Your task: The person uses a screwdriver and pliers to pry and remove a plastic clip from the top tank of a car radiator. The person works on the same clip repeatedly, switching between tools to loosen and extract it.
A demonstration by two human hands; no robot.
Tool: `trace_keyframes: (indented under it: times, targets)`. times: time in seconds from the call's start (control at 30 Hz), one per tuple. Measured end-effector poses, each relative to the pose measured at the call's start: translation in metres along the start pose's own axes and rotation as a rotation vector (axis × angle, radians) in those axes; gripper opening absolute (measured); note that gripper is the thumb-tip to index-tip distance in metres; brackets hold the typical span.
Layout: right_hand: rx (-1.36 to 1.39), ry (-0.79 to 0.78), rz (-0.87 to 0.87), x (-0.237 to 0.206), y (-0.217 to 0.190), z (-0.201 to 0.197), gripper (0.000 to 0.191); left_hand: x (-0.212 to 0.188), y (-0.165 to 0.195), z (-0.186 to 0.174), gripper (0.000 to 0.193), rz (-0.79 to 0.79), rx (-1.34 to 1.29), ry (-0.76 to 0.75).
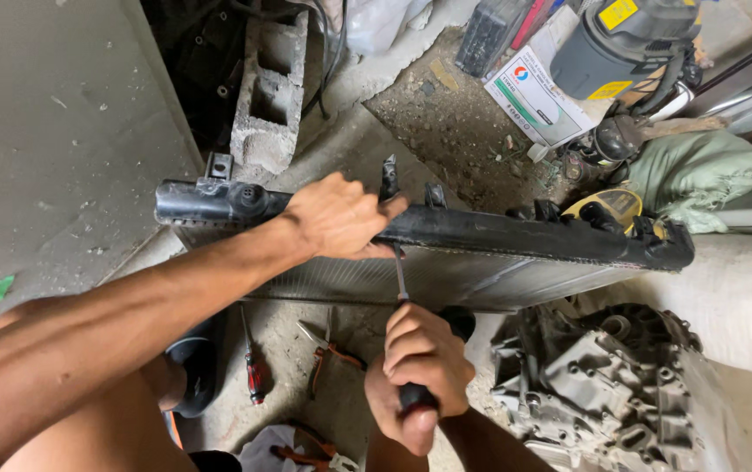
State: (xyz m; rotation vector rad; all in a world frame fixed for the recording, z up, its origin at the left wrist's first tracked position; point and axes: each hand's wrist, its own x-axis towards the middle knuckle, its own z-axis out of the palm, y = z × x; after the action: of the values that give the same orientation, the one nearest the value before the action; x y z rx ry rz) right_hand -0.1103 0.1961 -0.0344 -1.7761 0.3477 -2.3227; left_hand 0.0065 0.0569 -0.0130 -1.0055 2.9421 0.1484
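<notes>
A car radiator (516, 271) with a black plastic top tank (525, 234) stands on edge across the middle of the view. My left hand (337, 214) grips the top tank near its left third, fingers curled over the edge. My right hand (418, 371) is closed around the black handle of a screwdriver (400, 280). The thin shaft points up, and its tip meets the seam just under the tank, right below my left hand.
A red-handled screwdriver (254, 371) and orange-handled pliers (328, 350) lie on the concrete floor below the radiator. A grey metal gearbox casing (603, 385) sits at lower right. A concrete block (267, 92), a cardboard box (538, 100) and a grey canister (621, 44) are behind.
</notes>
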Motion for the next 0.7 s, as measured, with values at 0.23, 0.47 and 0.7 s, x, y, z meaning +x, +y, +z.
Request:
trace_keyframes:
  times: [0.23, 0.47, 0.7]
  targets:
    - [0.231, 0.093, 0.303, 0.025, 0.010, -0.021, 0.047, 0.001, -0.002, 0.007, 0.081, 0.012, 0.008, 0.084]
    - [0.232, 0.162, 0.575, 0.067, 0.043, -0.011, 0.046, 0.003, 0.001, 0.005, 0.074, -0.066, -0.093, -0.038]
    - [0.002, 0.221, 0.792, 0.099, 0.078, 0.004, 0.044, -0.002, 0.001, 0.005, 0.064, -0.065, -0.162, 0.058]
